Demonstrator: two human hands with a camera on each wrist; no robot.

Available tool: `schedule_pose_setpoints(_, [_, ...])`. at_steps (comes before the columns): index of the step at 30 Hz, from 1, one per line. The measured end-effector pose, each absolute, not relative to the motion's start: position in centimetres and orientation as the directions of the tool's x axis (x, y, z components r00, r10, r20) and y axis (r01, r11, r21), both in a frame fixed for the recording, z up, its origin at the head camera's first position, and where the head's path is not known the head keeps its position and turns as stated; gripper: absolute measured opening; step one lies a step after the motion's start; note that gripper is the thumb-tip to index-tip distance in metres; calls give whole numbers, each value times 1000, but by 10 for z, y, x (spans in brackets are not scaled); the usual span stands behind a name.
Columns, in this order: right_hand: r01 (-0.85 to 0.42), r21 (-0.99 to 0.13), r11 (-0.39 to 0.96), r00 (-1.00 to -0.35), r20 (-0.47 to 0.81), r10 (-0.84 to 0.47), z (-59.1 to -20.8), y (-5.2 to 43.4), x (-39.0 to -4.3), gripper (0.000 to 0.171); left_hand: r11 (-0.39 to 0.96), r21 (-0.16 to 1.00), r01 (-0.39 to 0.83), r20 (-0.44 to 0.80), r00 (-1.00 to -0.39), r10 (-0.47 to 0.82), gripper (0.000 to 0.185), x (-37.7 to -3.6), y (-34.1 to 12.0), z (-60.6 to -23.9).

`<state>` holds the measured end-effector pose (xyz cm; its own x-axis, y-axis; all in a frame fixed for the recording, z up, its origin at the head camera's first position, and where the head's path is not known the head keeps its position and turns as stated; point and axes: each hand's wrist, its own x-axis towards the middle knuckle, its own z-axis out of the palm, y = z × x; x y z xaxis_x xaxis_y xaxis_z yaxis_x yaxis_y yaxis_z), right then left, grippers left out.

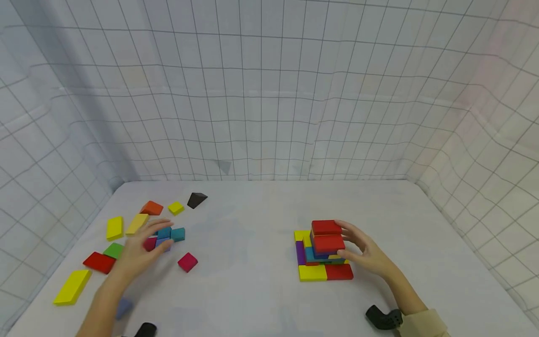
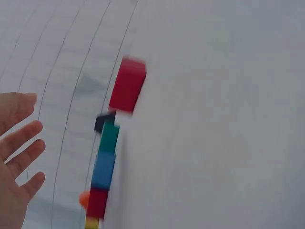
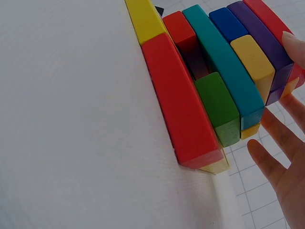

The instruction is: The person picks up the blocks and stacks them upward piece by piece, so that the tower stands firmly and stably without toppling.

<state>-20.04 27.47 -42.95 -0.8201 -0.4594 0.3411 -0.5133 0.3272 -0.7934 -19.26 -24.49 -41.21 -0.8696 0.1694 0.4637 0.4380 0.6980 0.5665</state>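
On the right stands a stack of coloured wooden blocks, with red, yellow, purple, teal and green pieces in layers. My right hand is at its upper right side, holding a red block at the top between thumb and fingers. In the right wrist view, the thumb lies against that red piece, while lower fingers spread beside the stack. My left hand hovers with parted, loosely bent fingers by a cluster of small blue, teal and crimson blocks. A crimson cube lies to the right of this hand.
Loose blocks lie on the left of the white table: a yellow one, a red one, a green one and an orange one. A black wedge sits farther back. Gridded white sheeting surrounds the table.
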Motion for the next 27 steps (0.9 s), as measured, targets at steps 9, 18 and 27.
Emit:
schedule_pose_setpoints(9, [-515, -795, 320, -818, 343, -462, -429, 275, -200, 66, 826, 536, 176, 329, -944, -12, 48, -154, -358, -446])
schedule_pose_setpoints(18, [-503, -799, 330, -827, 333, -454, -430, 276, -200, 65, 876, 473, -96, 131, -975, -178, 64, -133, -393, -462])
schedule_pose_setpoints(27, [-498, -804, 325, -827, 327, -458, -430, 275, -200, 65, 880, 427, -209, 104, -955, -278, 64, -129, -406, -470])
